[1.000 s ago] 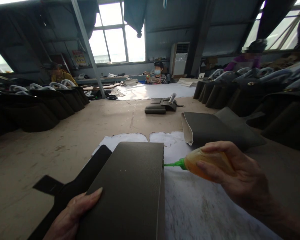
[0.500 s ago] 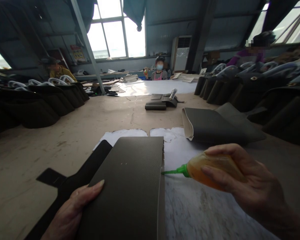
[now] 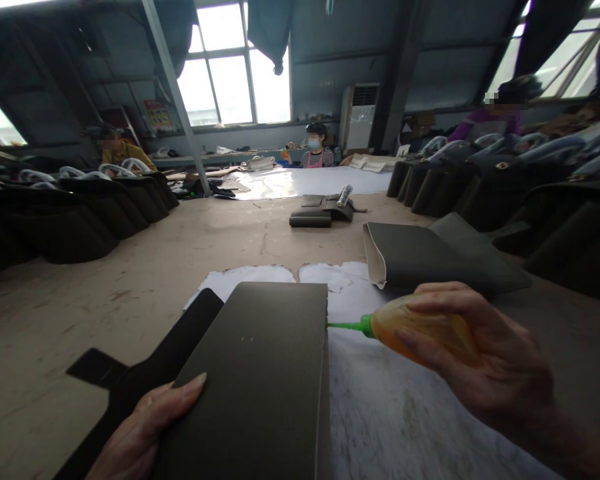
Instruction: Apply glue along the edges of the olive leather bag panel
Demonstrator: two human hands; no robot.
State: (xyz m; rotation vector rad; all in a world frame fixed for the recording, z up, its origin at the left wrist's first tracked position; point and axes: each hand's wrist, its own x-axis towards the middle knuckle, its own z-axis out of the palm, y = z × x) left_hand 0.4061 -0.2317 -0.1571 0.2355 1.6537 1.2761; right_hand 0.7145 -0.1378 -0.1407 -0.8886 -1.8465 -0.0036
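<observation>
A dark olive leather panel [image 3: 260, 373] fills the lower middle, its right edge facing the bottle. My left hand [image 3: 150, 420] grips its left side, thumb on top and the other fingers hidden beneath. In my right hand [image 3: 500, 360] is a glue bottle [image 3: 430, 330] of amber liquid, tilted sideways. Its thin green nozzle [image 3: 350, 326] points left, the tip at the upper part of the panel's right edge. A black strap-like piece [image 3: 165, 343] with a side tab sticks out left of the panel. White paper [image 3: 380, 400] lies below the bottle.
A folded dark leather piece [image 3: 430, 253] lies behind my right hand. Farther back sits a smaller leather part [image 3: 313, 217] with a plastic-wrapped bit. Rows of dark bags stand at left [image 3: 70, 220] and right [image 3: 480, 180]. Several people are at the back and sides.
The nozzle tip has moved up along the panel's right edge, away from me, with my right hand. My left hand keeps its hold on the panel. The view has tilted slightly.
</observation>
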